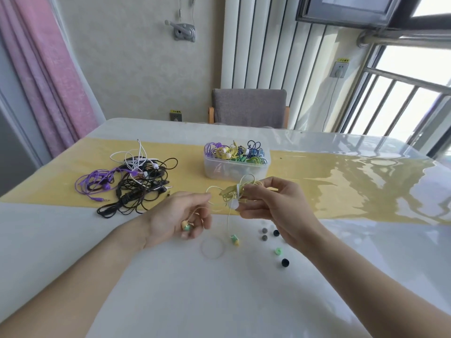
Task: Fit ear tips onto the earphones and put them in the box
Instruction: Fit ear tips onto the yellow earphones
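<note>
A big white table has a yellow cloth strip across it. Behind the table stands 1 gray chair. A pink curtain hangs on the left. A window with bars is on the right. A tall white radiator is on the wall.

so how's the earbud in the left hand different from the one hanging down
The earbud in the left hand is cupped among the left hand's curled fingers; the hanging earbud dangles free on its cord below the coiled cable that the right hand grips. Both look yellow with green tips.
</note>
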Demonstrator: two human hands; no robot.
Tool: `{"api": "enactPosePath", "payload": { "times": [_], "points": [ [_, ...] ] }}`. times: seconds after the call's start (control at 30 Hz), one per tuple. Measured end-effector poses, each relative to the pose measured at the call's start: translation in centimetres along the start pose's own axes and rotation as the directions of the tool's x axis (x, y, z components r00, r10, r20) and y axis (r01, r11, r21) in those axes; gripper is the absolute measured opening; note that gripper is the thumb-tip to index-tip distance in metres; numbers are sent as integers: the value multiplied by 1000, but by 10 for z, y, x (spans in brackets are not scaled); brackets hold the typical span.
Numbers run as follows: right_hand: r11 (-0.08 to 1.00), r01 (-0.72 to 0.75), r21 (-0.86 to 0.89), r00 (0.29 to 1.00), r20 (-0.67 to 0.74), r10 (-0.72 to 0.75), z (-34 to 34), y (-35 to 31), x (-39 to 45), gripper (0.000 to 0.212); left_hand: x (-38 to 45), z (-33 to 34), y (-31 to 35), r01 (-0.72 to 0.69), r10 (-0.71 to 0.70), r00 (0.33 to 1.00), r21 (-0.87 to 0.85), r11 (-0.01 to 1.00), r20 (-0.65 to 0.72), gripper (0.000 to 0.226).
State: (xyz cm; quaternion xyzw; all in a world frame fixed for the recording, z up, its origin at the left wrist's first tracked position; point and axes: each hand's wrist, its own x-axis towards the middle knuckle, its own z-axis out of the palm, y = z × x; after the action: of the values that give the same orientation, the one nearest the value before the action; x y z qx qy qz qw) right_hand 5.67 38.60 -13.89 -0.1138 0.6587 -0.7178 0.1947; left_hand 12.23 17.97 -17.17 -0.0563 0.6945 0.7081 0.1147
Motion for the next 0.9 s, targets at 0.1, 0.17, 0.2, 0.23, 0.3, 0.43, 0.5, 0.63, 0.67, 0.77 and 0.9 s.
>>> {"api": "enactPosePath", "payload": {
  "times": [0.1,0.17,0.2,0.23,0.3,0.43,0.5,0.63,0.67,0.77,0.9],
  "points": [
    [984,79,-157,996,-21,-83,0,8,5,16,1,-2,-2,-19,18,984,-3,1000,-178,29],
    [885,160,-436,981,-32,-193,1,20,10,16,2,-3,-2,-52,9,959,-146,988,-284,28],
    [813,200,-547,967,-22,-253,3,26,11,15,3,-5,-2,-87,7,939,-217,972,-344,30],
    [748,242,-617,952,3,-306,5,30,11,15,3,-7,-2,-127,17,917,-253,959,-398,32],
    [648,326,-688,924,87,-372,8,35,11,14,5,-8,-3,-181,58,888,-231,956,-455,34],
    [499,408,-765,900,244,-361,4,36,10,19,1,-4,-7,-276,210,888,-109,955,-410,35],
    [488,396,-778,909,256,-329,-5,32,12,26,0,0,-7,-328,280,895,-86,941,-347,26],
    [565,311,-764,945,183,-272,-26,16,14,27,-2,3,-7,-363,333,893,-46,931,-302,34],
    [569,314,-760,942,172,-289,-31,13,15,23,-1,4,-7,-366,353,890,8,931,-288,43],
    [579,355,-734,928,203,-312,-49,-1,16,8,-1,8,-7,-380,409,880,159,911,-240,54],
    [499,394,-772,918,354,-177,-77,-15,14,9,1,25,2,-423,445,891,191,886,-87,48]
  ]
}}
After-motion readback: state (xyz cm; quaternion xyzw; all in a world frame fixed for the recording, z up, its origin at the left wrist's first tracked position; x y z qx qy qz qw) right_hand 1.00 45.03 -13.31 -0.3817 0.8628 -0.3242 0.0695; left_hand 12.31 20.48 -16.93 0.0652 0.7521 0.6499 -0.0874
